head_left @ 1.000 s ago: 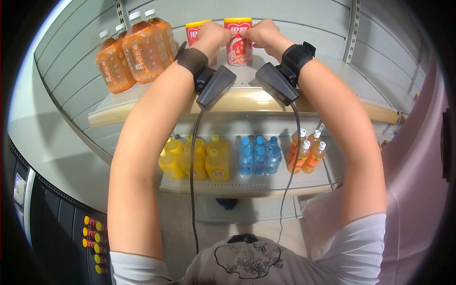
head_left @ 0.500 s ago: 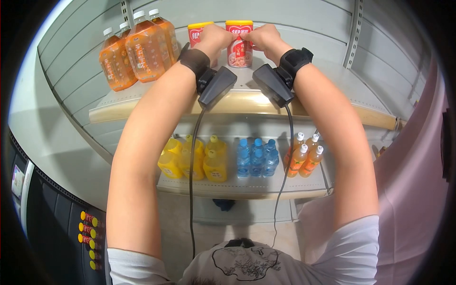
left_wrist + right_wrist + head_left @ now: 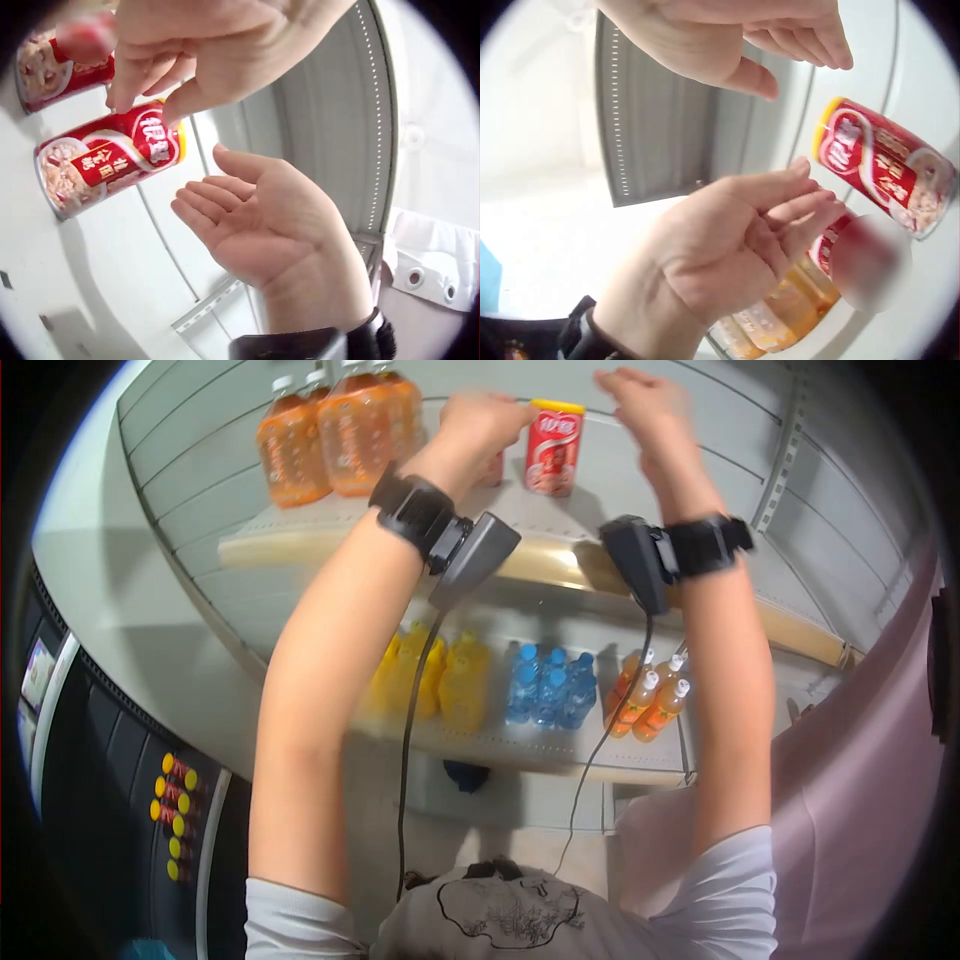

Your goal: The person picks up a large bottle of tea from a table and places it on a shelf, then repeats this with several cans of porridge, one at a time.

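A red can with a yellow lid (image 3: 554,452) stands upright on the upper shelf (image 3: 600,525). Just left of its top is my left hand (image 3: 483,428); in the right wrist view its fingers are loosely extended, with fingertips close to the can's lid end. My right hand (image 3: 655,415) is off to the can's right, apart from it, palm and spread thumb showing in the left wrist view. Neither hand holds anything. A second red can (image 3: 45,71) stands beside the first, mostly hidden behind my left hand in the head view.
Large orange drink bottles (image 3: 357,445) stand at the upper shelf's left. The shelf below carries yellow bottles (image 3: 463,688), blue-capped water bottles (image 3: 551,695) and small orange drink bottles (image 3: 662,710). A pale pink cloth (image 3: 830,780) hangs at the right.
Both hands were at the can's top; now the right hand has let go and moved right and up. The left hand has drawn slightly off. The head view has shifted, moving the shelf rightward.
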Demonstrator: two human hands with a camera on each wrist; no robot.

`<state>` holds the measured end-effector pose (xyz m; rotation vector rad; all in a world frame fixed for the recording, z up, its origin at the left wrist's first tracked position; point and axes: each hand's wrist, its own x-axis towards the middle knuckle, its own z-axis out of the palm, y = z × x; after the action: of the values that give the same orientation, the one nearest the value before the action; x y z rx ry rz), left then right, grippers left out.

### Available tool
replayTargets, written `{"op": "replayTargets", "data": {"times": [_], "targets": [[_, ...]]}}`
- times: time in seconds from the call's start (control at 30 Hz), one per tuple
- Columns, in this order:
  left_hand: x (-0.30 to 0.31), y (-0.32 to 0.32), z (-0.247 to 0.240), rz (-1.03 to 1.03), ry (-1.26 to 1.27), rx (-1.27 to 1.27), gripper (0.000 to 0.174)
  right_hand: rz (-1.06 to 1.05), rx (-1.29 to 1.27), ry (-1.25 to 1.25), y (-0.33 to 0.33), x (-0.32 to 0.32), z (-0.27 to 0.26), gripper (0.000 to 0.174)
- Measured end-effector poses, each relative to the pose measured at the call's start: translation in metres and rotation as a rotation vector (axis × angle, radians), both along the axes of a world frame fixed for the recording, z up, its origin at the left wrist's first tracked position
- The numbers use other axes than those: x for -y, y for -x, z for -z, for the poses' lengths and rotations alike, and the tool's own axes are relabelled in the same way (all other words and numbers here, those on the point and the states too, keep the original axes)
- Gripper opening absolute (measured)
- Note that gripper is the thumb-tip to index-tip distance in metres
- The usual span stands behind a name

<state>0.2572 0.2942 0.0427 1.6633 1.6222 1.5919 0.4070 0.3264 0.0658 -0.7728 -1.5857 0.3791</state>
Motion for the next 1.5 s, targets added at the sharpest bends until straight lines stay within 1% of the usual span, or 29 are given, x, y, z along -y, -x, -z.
{"op": "replayTargets", "data": {"times": [0.03, 0.1, 0.13, 0.2, 0.27, 0.3, 0.33, 0.37, 0.4, 0.43, 0.47, 0.53, 0.57, 0.6, 0.63, 0.7, 0.73, 0.83, 0.9, 1.13, 1.23, 1.27, 1.33, 1.43, 1.5], "targets": [[0.021, 0.002, 0.006, 0.084, -0.081, 0.148, 0.028, 0.076, -0.248, -0.119, 0.017, 0.032, 0.003, 0.032], [0.073, 0.006, 0.029, 0.17, -0.223, 0.173, 0.031, -0.192, -0.456, -0.143, 0.019, 0.073, 0.025, 0.032], [0.098, 0.009, 0.047, 0.207, -0.288, 0.186, 0.032, -0.535, -0.422, -0.039, 0.007, 0.086, 0.039, 0.037], [0.14, 0.017, 0.096, 0.135, -0.288, 0.401, 0.028, -0.525, -0.333, 0.051, 0.024, 0.125, 0.087, 0.036], [0.174, 0.036, 0.151, 0.064, -0.309, 0.55, 0.027, -0.659, -0.301, 0.148, 0.054, 0.154, 0.149, 0.035], [0.188, 0.051, 0.189, 0.033, -0.325, 0.603, 0.028, -0.705, -0.291, 0.243, 0.077, 0.165, 0.181, 0.034], [0.197, 0.07, 0.223, -0.009, -0.238, 0.711, 0.028, -0.659, -0.258, 0.381, 0.099, 0.17, 0.217, 0.035], [0.211, 0.086, 0.254, -0.111, -0.113, 0.836, 0.029, -0.653, -0.325, 0.564, 0.122, 0.174, 0.252, 0.035], [0.224, 0.099, 0.282, -0.228, -0.103, 0.895, 0.028, -0.636, -0.378, 0.753, 0.146, 0.179, 0.287, 0.036], [0.238, 0.111, 0.309, -0.349, -0.091, 0.958, 0.028, -0.63, -0.403, 0.819, 0.166, 0.182, 0.327, 0.037], [0.254, 0.122, 0.334, -0.422, -0.076, 1.033, 0.028, -0.62, -0.424, 0.887, 0.182, 0.188, 0.36, 0.038], [0.285, 0.151, 0.366, -0.546, -0.079, 1.156, 0.03, -0.617, -0.444, 1.145, 0.213, 0.218, 0.388, 0.039], [0.299, 0.165, 0.378, -0.617, -0.081, 1.154, 0.03, -0.603, -0.455, 1.268, 0.229, 0.231, 0.401, 0.039], [0.314, 0.175, 0.387, -0.686, -0.08, 1.158, 0.03, -0.626, -0.418, 1.313, 0.246, 0.24, 0.421, 0.039], [0.331, 0.183, 0.395, -0.748, -0.084, 1.159, 0.03, -0.655, -0.349, 1.318, 0.258, 0.255, 0.427, 0.038], [0.362, 0.201, 0.413, -0.804, -0.058, 1.178, 0.031, -0.717, -0.226, 1.306, 0.287, 0.28, 0.437, 0.038], [0.375, 0.209, 0.416, -0.826, -0.043, 1.186, 0.031, -0.764, -0.213, 1.286, 0.3, 0.292, 0.445, 0.038], [0.414, 0.228, 0.424, -0.93, -0.062, 1.201, 0.03, -0.813, -0.133, 1.296, 0.345, 0.327, 0.461, 0.037], [0.438, 0.246, 0.431, -0.983, -0.078, 1.22, 0.028, -0.838, -0.151, 1.314, 0.368, 0.352, 0.467, 0.037], [0.512, 0.287, 0.433, -1.143, -0.172, 1.226, 0.027, -0.947, -0.023, 1.316, 0.43, 0.418, 0.484, 0.035], [0.535, 0.3, 0.44, -1.216, -0.279, 1.267, 0.025, -1.039, 0.107, 1.183, 0.457, 0.437, 0.504, 0.032], [0.543, 0.304, 0.444, -1.23, -0.279, 1.266, 0.026, -1.044, 0.093, 1.223, 0.467, 0.442, 0.511, 0.03], [0.557, 0.312, 0.453, -1.262, -0.275, 1.267, 0.028, -1.053, 0.071, 1.308, 0.481, 0.46, 0.506, 0.028], [0.576, 0.327, 0.468, -1.341, -0.291, 1.279, 0.026, -1.043, 0.109, 1.424, 0.503, 0.476, 0.5, 0.029], [0.588, 0.342, 0.477, -1.419, -0.296, 1.276, 0.025, -1.07, 0.192, 1.388, 0.521, 0.484, 0.507, 0.027]]}}
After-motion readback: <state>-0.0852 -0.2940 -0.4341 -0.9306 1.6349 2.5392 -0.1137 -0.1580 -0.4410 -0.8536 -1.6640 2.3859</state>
